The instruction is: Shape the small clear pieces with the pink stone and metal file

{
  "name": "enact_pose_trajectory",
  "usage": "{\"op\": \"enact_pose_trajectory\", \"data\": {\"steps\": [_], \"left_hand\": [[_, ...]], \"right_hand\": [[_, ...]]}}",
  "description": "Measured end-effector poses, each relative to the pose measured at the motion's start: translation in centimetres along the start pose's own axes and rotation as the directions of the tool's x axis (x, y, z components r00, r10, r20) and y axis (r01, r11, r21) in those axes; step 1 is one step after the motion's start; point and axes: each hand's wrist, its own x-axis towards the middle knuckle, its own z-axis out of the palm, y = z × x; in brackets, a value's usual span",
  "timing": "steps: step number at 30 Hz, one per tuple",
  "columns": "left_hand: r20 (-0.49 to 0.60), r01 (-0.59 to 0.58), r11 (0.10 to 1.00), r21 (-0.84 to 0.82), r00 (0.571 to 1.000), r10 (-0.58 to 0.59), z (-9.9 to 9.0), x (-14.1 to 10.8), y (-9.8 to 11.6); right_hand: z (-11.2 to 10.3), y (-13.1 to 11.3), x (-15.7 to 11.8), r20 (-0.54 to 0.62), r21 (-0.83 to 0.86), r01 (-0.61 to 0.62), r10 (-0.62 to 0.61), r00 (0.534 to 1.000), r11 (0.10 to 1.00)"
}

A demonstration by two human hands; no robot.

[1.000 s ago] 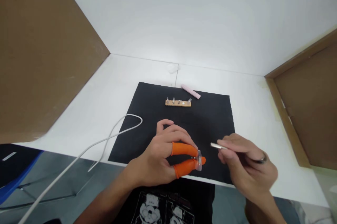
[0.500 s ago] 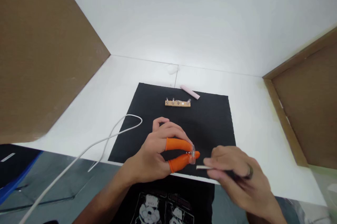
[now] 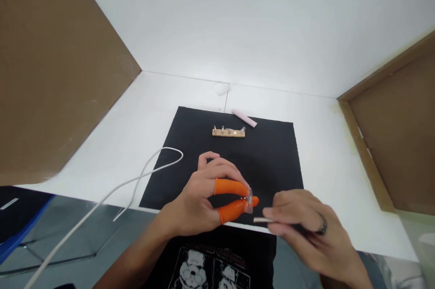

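My left hand (image 3: 200, 198), with orange rubber cots on thumb and index finger, pinches a small clear curved piece that looks like a false nail tip (image 3: 249, 200). A bit of metal shows at its inner side. My right hand (image 3: 302, 221), with a dark ring on one finger, is closed on a thin pale stick that looks like a nail file (image 3: 261, 220), seen edge-on. Its free end points left, just below and apart from the clear piece. Farther back lies a wooden strip (image 3: 240, 133) bearing several small clear tips on metal mounts and a white dot.
A black mat (image 3: 200, 121) covers part of the white table (image 3: 319, 157). A pink bar (image 3: 244, 118) lies across the mat's far edge. A white cable (image 3: 125, 184) loops over the mat's left side. Brown panels (image 3: 61, 71) and a white back wall (image 3: 234, 21) enclose the table.
The free end of the file has tipped slightly down, away from the clear tip. My left hand's grip is nearly the same; the view has shifted slightly.
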Motion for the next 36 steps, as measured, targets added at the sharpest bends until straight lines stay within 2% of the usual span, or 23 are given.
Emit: {"op": "enact_pose_trajectory", "data": {"steps": [3,5,7,10,12,13,15,17,19,21,24,25,26,28,30,32,34,36], "left_hand": [[0.004,0.012,1.0,-0.007,1.0,-0.012,0.1,0.0,0.1],[0.002,0.019,1.0,-0.014,1.0,-0.019,0.1,0.0,0.1],[0.006,0.021,1.0,-0.014,1.0,-0.021,0.0,0.1,0.1],[0.011,0.013,1.0,-0.004,1.0,-0.013,-0.1,0.2,0.0],[0.011,0.007,1.0,-0.005,1.0,-0.007,-0.1,0.2,-0.1],[0.013,0.008,1.0,-0.006,1.0,-0.008,-0.1,0.2,-0.1],[0.02,0.018,1.0,-0.008,1.0,-0.017,0.0,0.2,0.0],[0.02,0.029,0.999,-0.015,0.999,-0.029,0.1,0.2,0.1],[0.016,0.035,0.999,-0.02,0.999,-0.035,0.2,0.3,0.1],[0.017,0.033,0.999,-0.015,0.999,-0.032,0.3,0.3,0.1],[0.026,0.026,1.0,-0.004,0.999,-0.026,0.3,0.3,-0.2],[0.027,0.023,1.0,-0.004,0.999,-0.023,0.3,0.3,-0.2],[0.027,0.021,1.0,-0.005,0.999,-0.021,0.3,0.2,-0.3],[0.025,0.021,1.0,-0.005,0.999,-0.021,0.3,0.1,-0.2],[0.02,0.03,1.0,-0.004,0.999,-0.03,0.3,0.0,-0.2],[0.015,0.041,0.999,-0.002,0.999,-0.041,0.3,0.0,-0.1],[0.019,0.044,0.999,-0.001,0.999,-0.044,0.4,0.0,-0.2],[0.025,0.045,0.999,0.0,0.999,-0.045,0.4,0.0,-0.3]], "right_hand": [[0.2,1.0,-0.4,-0.223,0.05,-0.044,0.054,0.973,0.998],[0.3,1.3,-0.7,-0.296,0.058,-0.064,0.079,0.952,0.996],[0.1,1.1,-0.8,-0.24,0.065,-0.056,0.07,0.968,0.996],[-0.4,0.3,-0.5,0.001,0.079,-0.042,0.042,0.999,0.996],[-0.6,0.2,-0.4,0.086,0.085,-0.045,0.038,0.996,0.995],[-0.7,0.3,-0.4,0.062,0.089,-0.054,0.049,0.997,0.995],[-0.5,0.9,-0.6,-0.086,0.101,-0.083,0.092,0.992,0.991],[-0.1,1.5,-0.8,-0.249,0.108,-0.115,0.139,0.959,0.987],[0.2,1.5,-0.9,-0.325,0.105,-0.144,0.171,0.93,0.984],[0.1,1.0,-0.8,-0.269,0.096,-0.151,0.172,0.948,0.984],[-0.4,0.0,-0.6,0.009,0.066,-0.103,0.103,0.995,0.992],[-0.5,-0.1,-0.6,0.072,0.062,-0.083,0.078,0.994,0.995],[-0.5,-0.1,-0.6,0.085,0.061,-0.073,0.068,0.994,0.995],[-0.3,0.4,-0.7,-0.042,0.077,-0.099,0.102,0.994,0.992],[0.0,1.0,-1.0,-0.214,0.106,-0.144,0.164,0.963,0.984],[0.2,1.2,-1.1,-0.312,0.125,-0.17,0.202,0.928,0.977],[0.1,1.0,-1.1,-0.267,0.11,-0.142,0.167,0.949,0.984],[-0.3,0.3,-1.0,-0.123,0.055,-0.092,0.098,0.988,0.994]]}}
